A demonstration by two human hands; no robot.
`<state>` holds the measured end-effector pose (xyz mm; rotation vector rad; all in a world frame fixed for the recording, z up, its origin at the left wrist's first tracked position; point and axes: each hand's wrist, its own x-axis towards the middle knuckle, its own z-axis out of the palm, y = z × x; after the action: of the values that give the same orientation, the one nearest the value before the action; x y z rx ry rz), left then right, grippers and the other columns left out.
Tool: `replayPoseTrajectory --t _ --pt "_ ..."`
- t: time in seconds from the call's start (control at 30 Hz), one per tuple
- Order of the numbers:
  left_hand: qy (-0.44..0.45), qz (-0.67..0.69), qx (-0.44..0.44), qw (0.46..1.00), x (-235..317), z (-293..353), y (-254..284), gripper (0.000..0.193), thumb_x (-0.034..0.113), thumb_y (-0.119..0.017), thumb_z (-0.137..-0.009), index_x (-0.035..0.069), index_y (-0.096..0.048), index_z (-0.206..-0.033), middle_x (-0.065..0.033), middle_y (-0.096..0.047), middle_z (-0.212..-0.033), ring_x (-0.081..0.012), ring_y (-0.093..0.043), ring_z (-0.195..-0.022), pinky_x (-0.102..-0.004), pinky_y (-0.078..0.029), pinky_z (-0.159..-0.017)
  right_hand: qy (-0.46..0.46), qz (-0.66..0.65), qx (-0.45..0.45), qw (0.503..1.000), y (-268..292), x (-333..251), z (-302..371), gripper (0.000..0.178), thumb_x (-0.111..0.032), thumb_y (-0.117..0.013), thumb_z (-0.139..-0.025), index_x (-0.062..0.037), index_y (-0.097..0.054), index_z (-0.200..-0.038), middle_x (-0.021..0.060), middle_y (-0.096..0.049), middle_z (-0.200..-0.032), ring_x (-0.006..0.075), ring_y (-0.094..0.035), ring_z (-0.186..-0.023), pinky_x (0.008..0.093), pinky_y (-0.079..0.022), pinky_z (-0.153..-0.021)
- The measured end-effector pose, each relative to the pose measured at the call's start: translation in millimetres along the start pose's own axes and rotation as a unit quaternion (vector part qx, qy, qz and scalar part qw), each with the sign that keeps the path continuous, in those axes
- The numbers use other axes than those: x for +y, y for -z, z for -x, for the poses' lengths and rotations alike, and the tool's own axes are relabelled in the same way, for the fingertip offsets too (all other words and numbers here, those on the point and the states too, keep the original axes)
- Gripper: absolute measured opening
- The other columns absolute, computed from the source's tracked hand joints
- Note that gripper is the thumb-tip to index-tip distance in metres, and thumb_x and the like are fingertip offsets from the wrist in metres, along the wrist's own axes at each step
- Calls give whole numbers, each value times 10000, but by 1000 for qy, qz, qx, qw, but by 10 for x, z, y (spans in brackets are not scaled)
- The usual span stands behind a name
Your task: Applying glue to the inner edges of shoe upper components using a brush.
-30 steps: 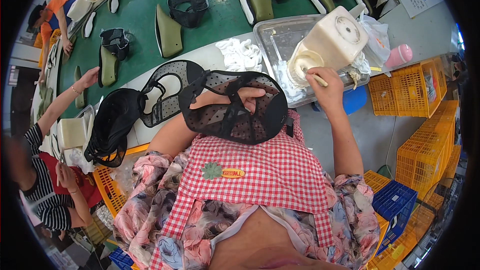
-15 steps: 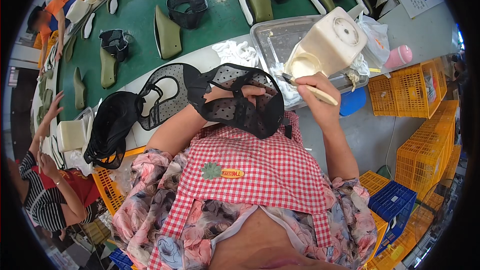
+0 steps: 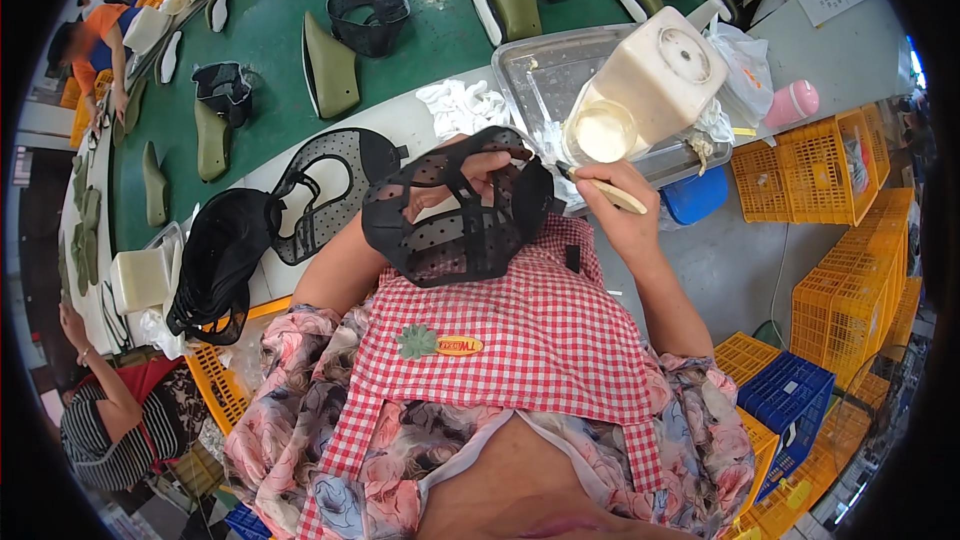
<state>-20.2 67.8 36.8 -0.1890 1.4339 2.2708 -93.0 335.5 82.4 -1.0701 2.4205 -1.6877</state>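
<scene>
My left hand is inside a black dotted-mesh shoe upper, its fingers curled on the fabric and seen through the openings. In my right hand is a brush with a pale wooden handle. The bristle end points left at the upper's right edge; whether it touches I cannot tell. Just beyond the brush, a cream plastic jug lies tilted, its round mouth showing whitish paste. It rests in a clear plastic tray. Another black mesh upper lies to the left on the table edge.
Olive shoe lasts and black uppers stand on the green table. White cloth lies beside the tray. A stack of black uppers sits left. Yellow crates stand right. Co-workers are at the left.
My right hand has drawn the brush from the jug's mouth toward the upper's edge. My left hand has turned the upper and shifted it slightly left. The co-worker at lower left has moved lower.
</scene>
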Motion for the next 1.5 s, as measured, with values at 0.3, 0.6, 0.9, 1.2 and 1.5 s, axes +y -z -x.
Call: replayPoseTrajectory --t 0.3,0.6,0.9,1.2,1.5 --pt "-109 -30 79 990 132 56 -4 497 378 -617 -992 30 -590 -1346 -143 -671 -1222 -228 -703 -1020 -318 -587 -797 -30 10 35 999 105 -8 202 135 -40 -754 -820 -28 -731 -952 99 -726 -908 225 -664 -817 327 -511 -754" --pt "-120 66 9 990 24 -328 -88 445 298 -530 -1042 31 -514 -1399 -133 -669 -1206 -203 -692 -996 -279 -570 -749 52 53 111 991 146 -157 117 133 -14 -750 -814 -18 -722 -943 89 -709 -862 222 -638 -767 334 -496 -710" --pt "-113 64 -20 991 -53 -464 16 510 313 -473 -1067 37 -395 -1489 -166 -629 -1272 -256 -648 -1117 -333 -570 -801 -29 53 149 987 207 169 318 128 -29 -751 -818 -19 -727 -943 83 -715 -870 215 -644 -773 325 -503 -714" --pt "-195 64 22 978 54 -355 -221 478 295 -503 -1050 -21 -470 -1407 -170 -618 -1295 -267 -639 -1158 -421 -551 -988 1 52 129 990 86 29 164 127 -33 -718 -874 -11 -730 -998 55 -685 -892 123 -616 -790 247 -478 -715" --pt "-280 -33 99 954 81 -343 -94 528 355 -455 -1064 -5 -434 -1449 -210 -589 -1340 -294 -616 -1198 -456 -529 -1003 -82 -73 39 993 9 -29 396 130 -34 -698 -894 -13 -732 -1017 51 -684 -945 106 -615 -841 236 -472 -736"
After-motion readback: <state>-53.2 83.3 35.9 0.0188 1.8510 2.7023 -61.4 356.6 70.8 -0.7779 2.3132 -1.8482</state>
